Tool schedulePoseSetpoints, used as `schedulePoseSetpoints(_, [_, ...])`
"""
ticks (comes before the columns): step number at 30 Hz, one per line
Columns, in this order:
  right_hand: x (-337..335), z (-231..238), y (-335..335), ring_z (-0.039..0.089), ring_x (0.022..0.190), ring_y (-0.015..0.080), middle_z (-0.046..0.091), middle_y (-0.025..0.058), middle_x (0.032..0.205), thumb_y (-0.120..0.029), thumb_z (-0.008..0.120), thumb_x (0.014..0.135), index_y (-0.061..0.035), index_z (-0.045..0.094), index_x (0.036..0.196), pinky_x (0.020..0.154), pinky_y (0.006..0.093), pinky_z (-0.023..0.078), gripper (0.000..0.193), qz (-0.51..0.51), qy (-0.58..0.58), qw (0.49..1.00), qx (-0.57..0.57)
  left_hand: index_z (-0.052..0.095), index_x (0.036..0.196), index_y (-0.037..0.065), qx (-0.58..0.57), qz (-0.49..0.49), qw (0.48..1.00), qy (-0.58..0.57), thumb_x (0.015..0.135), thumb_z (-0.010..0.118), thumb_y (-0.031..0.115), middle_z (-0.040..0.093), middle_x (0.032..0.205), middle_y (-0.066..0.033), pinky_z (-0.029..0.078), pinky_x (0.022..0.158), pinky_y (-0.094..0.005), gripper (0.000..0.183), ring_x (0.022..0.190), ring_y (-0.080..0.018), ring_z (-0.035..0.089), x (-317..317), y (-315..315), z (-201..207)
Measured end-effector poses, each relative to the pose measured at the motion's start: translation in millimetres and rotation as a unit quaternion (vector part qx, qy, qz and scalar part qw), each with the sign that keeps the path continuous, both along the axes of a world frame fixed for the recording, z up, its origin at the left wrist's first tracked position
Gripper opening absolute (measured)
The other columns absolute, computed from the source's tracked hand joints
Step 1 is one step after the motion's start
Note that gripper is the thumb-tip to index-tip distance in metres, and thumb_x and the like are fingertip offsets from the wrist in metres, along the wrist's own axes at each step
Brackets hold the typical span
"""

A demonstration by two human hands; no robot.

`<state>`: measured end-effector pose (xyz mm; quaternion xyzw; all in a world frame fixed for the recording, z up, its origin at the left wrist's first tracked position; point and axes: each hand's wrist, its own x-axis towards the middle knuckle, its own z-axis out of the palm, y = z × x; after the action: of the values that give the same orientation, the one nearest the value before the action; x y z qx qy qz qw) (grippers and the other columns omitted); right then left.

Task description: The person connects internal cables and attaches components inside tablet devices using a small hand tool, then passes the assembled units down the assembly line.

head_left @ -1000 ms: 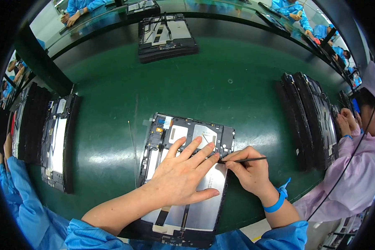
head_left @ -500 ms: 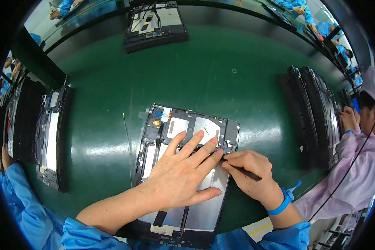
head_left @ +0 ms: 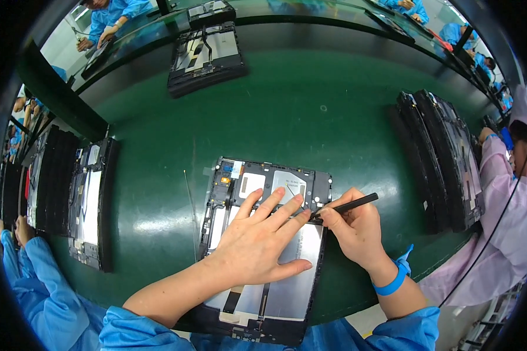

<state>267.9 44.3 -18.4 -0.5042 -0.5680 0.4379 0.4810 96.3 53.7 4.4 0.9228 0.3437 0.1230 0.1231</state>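
Note:
In front of me an opened tablet (head_left: 284, 292) lies with its inner side up, showing silver plates, black frame and flat cables. My left hand (head_left: 263, 237) rests flat across its middle, fingers spread. At the tablet's right edge my right hand (head_left: 354, 231) grips black tweezers (head_left: 356, 202) between thumb and fingers. Their tip meets the frame close to my left fingertips; what it touches there is too small to make out. A thin loose cable (head_left: 190, 202) lies on the green table just left of the tablet.
Stacks of opened tablets stand at the left (head_left: 88, 205), at the right (head_left: 445, 164) and at the far edge (head_left: 208, 55) of the green table (head_left: 263, 111). A co-worker in a pink sleeve (head_left: 459, 257) sits at the right; another's blue sleeve (head_left: 47, 281) is at the left.
The tweezers have swung so their back end points up and right instead of down and right. My right hand has turned with them. My left hand stays on the tablet; the whole view has shifted slightly.

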Motion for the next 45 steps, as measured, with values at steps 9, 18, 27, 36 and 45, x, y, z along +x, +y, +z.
schedulePoseSetpoints(9, [-12, 18, -4, 0.054, 0.056, 0.0171, 0.055, 0.0089, 0.066, 0.003, 0.058, 0.063, -0.001, 0.051, 0.07, 0.05, 0.0237, 0.042, 0.011, 0.05, -0.296, 0.931, 0.209, 0.044, 0.105, 0.002, 0.011, -0.004, 1.0, -0.009, 0.066, 0.051, 0.044, 0.04, 0.11, -0.0145, 0.021, 0.088, -0.0446, 0.057, 0.106, -0.0314, 0.033, -1, 3, 0])
schedulePoseSetpoints(18, [9, 29, -6, 0.055, 0.069, 0.0214, 0.055, 0.0127, 0.077, -0.003, 0.051, 0.07, -0.0001, 0.048, 0.069, 0.059, 0.0283, 0.043, 0.004, 0.023, -0.13, 0.98, 0.146, 0.044, 0.104, 0.003, 0.069, 0.167, 0.933, -0.312, 0.065, 0.06, 0.024, 0.043, 0.106, -0.0168, 0.033, 0.082, -0.0368, 0.047, 0.098, -0.0311, 0.041, -39, -20, 16])
schedulePoseSetpoints(27, [-111, 73, 33, 0.052, 0.07, 0.025, 0.053, 0.011, 0.075, -0.004, 0.053, 0.065, -0.0036, 0.054, 0.081, 0.061, 0.0317, 0.042, 0.016, 0.489, -0.313, 0.788, 0.208, 0.053, 0.085, -0.001, -0.082, 0.369, 0.874, -0.306, 0.064, 0.061, 0.01, 0.054, 0.075, -0.0114, 0.043, 0.059, -0.026, 0.025, 0.066, -0.0189, 0.053, -112, -124, 7])
schedulePoseSetpoints(36, [-167, 65, 62, 0.052, 0.065, 0.0236, 0.053, 0.0073, 0.061, -0.014, 0.06, 0.058, -0.0076, 0.055, 0.066, 0.058, 0.0338, 0.04, 0.011, 0.627, -0.459, 0.618, 0.118, 0.052, 0.087, 0.004, -0.027, 0.343, 0.906, -0.245, 0.065, 0.061, 0.022, 0.052, 0.075, -0.0094, 0.042, 0.058, -0.031, 0.031, 0.067, -0.0246, 0.052, -95, -128, -3])
schedulePoseSetpoints(45, [-163, 58, 67, 0.049, 0.07, 0.0239, 0.049, 0.0073, 0.067, -0.016, 0.058, 0.063, -0.0072, 0.051, 0.069, 0.061, 0.0337, 0.038, 0.012, 0.667, -0.431, 0.597, 0.117, 0.052, 0.09, 0.007, -0.036, 0.33, 0.925, -0.183, 0.066, 0.058, 0.025, 0.052, 0.077, -0.0063, 0.039, 0.059, -0.0307, 0.03, 0.068, -0.0214, 0.05, -95, -123, -9])
